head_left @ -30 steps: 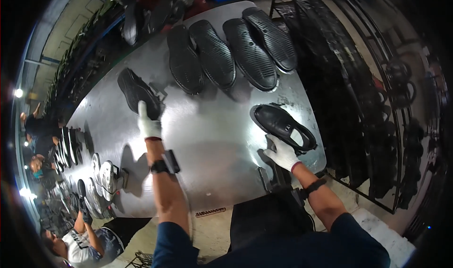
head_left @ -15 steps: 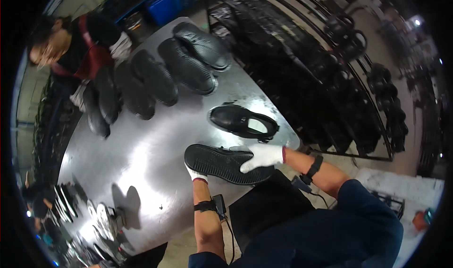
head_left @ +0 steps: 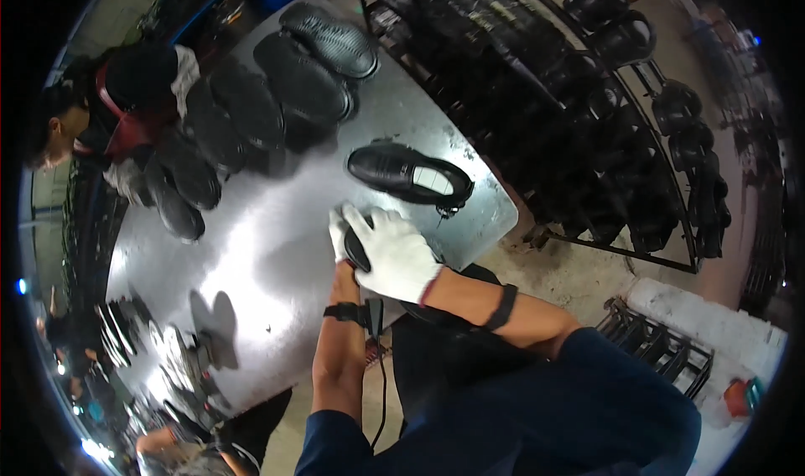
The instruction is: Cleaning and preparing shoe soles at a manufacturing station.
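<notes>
A black shoe (head_left: pixel 357 250) is mostly covered by my two hands; only a dark rounded piece of it shows between them. My left hand (head_left: pixel 339 234), in a white knitted glove, is closed round it from the left and largely hidden. Across the top lies my right hand (head_left: pixel 391 254), gloved the same way, its fingers curled over the shoe toward the left hand. Just beyond my hands, a second black shoe (head_left: pixel 387 171) rests upright on the metal table (head_left: pixel 289 216), toe to the left, its pale insole showing.
Several black shoes (head_left: pixel 308 80) lie sole-up along the table's far left, where a co-worker's gloved hand (head_left: pixel 126 181) touches one. A dark rack (head_left: pixel 587 182) of black shoes stands at the right. Light-soled shoes (head_left: pixel 176 354) lie at the near left. A white surface (head_left: pixel 713 317) is at lower right.
The shoe was sole-up and plainly visible in my hands; now they cover most of it. My right hand has moved left over it, beside my left hand. The view has shifted slightly.
</notes>
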Motion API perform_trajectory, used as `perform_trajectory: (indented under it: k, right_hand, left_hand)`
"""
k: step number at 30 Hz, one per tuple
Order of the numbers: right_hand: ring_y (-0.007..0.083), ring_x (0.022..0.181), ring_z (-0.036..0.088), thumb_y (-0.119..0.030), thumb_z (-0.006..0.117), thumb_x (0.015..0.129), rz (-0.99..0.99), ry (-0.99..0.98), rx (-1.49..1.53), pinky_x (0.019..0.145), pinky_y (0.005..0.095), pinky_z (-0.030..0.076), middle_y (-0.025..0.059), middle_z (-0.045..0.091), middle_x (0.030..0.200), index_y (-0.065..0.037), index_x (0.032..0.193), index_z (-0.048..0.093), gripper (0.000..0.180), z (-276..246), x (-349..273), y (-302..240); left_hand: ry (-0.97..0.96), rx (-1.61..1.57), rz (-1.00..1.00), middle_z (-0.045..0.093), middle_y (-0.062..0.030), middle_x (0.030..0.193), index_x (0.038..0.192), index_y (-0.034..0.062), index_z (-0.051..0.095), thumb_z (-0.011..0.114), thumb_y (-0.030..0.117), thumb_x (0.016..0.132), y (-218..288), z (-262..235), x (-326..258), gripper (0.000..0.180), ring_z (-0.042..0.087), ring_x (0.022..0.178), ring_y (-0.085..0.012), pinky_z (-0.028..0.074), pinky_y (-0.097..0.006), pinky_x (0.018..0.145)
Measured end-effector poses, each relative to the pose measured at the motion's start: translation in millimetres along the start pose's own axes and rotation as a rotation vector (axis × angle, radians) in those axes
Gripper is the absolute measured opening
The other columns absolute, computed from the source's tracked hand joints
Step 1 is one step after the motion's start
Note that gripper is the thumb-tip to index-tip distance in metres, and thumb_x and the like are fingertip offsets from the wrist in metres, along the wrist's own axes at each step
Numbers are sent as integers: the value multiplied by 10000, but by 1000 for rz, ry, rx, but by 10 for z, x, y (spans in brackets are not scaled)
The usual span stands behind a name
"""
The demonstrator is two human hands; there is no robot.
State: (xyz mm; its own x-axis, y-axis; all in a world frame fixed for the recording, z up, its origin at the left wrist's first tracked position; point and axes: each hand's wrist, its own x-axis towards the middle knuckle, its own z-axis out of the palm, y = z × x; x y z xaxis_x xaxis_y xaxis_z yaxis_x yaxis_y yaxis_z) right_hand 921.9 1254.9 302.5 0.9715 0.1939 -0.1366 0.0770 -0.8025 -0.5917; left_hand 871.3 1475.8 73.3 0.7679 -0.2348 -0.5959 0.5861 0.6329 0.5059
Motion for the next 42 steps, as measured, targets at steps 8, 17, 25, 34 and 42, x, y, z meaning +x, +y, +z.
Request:
perform_trajectory:
  k: [8, 17, 25, 34, 42]
  right_hand:
    - [342, 1067, 605, -330, 931, 644, -586, 78, 186, 919, 530, 529, 118, 570, 1188, -194, 1212, 708, 625, -127, -1882, 911]
    - [335, 1152, 567, -72, 781, 726, -241, 945, 534, 1007, 500, 522, 172, 480, 1300, -50, 1353, 478, 697, -662, -1024, 708]
    - [439, 1440, 475, -175, 870, 778, 368, 136, 320, 1187, 464, 418, 288, 504, 1516, 25, 1551, 397, 929, 157, -855, 1201]
    - [455, 1025, 719, -324, 735, 904, 188, -258, -298, 916, 527, 580, 278, 707, 1206, 33, 1334, 590, 578, 182, 464, 1130]
    - [450, 958, 727, -346, 641, 967, 216, -157, -331, 851, 522, 594, 318, 687, 1172, 43, 1111, 703, 419, 490, 646, 1365]
  left_hand:
    - [84, 898, 936, 663, -93, 907, 1344, 33, 477, 531, 42, 1012, -50, 1935, -1153, 336, 673, 775, -164, 562, -314, 737]
    - [347, 150, 482, 612, -50, 840, 1581, 57, 393, 495, 352, 1139, 383, 1767, 144, 541, 558, 602, -119, 515, -292, 537]
    - [259, 739, 372, 548, 3, 788, 947, -1, 597, 572, 214, 1056, -120, 983, 582, 242, 489, 768, -157, 486, -340, 773]
    - [34, -68, 55, 658, -114, 1291, 1498, 34, 468, 702, 268, 982, -502, 1326, -717, 612, 651, 1205, -235, 554, -432, 1032]
    - [579, -312, 549, 591, -129, 1342, 1410, 41, 531, 639, 388, 1014, 777, 1016, -755, 538, 608, 1231, -322, 517, -531, 1073]
